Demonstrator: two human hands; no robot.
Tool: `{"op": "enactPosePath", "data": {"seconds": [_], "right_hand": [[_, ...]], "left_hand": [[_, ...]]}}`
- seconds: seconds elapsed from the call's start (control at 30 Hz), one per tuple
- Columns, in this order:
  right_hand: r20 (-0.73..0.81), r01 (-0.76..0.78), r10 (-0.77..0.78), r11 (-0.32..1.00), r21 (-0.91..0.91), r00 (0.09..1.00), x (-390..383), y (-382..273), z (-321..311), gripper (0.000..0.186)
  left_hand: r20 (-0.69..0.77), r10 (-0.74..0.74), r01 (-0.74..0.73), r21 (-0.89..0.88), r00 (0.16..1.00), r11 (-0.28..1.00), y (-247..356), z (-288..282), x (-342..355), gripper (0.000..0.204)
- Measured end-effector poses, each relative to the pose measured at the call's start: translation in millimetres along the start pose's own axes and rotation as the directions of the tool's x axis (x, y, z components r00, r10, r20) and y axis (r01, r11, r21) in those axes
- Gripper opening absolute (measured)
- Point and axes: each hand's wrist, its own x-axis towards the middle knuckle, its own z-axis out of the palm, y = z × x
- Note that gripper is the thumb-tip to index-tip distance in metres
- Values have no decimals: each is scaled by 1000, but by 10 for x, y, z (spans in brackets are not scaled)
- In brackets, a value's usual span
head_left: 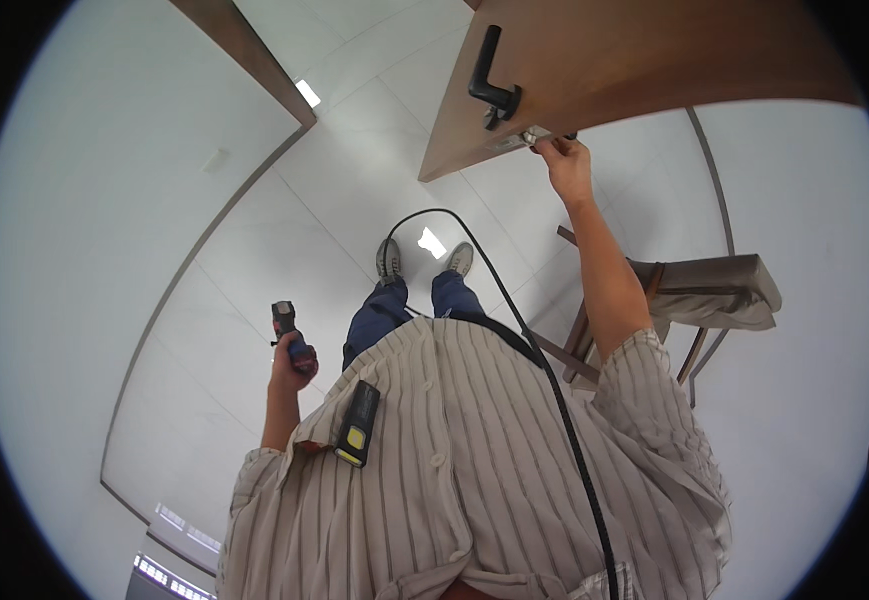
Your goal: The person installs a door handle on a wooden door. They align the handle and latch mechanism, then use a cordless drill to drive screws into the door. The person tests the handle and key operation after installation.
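Note:
My left hand (pixel 292 366) is closed round a cordless drill (pixel 285 318), dark with blue and red parts, held out at my left side. In front of me to the right, a brown wooden door (pixel 634 60) carries a black lever handle (pixel 495 80) near its edge. My right arm reaches up to that edge. There the fingers of my right hand (pixel 566 165) are pinched at a shiny metal lock part (pixel 534 134) just below the handle. Exactly how the fingertips grip it cannot be made out.
A chair with a grey padded part (pixel 709 285) stands at my right, near the wall. A brown door frame (pixel 254 60) rises at the far left. From my shirt pocket sticks a black and yellow work light (pixel 356 430). A black cable (pixel 494 275) loops before me over the tiled floor (pixel 324 215).

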Motion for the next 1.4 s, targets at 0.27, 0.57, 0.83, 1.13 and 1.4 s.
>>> {"op": "enactPosePath", "data": {"seconds": [0.27,0.57,0.83,1.13,1.4], "right_hand": [[-51,199,-195,974,107,979,311,1064,-82,24],[-21,299,-365,792,-533,931,364,1080,-303,19],[-35,351,-409,822,-449,912,485,1205,-320,22],[63,-19,7,981,193,998,411,1191,-287,24],[140,-290,255,883,370,957,428,1205,-127,44]], "left_hand": [[8,58,-58,43,998,997,103,266,571,31],[-62,-20,27,113,998,993,-10,201,758,30],[-74,-27,40,183,997,982,-28,184,979,27],[-121,-90,108,146,989,983,-30,172,949,27],[-143,-123,151,205,982,967,40,312,949,33]]}}
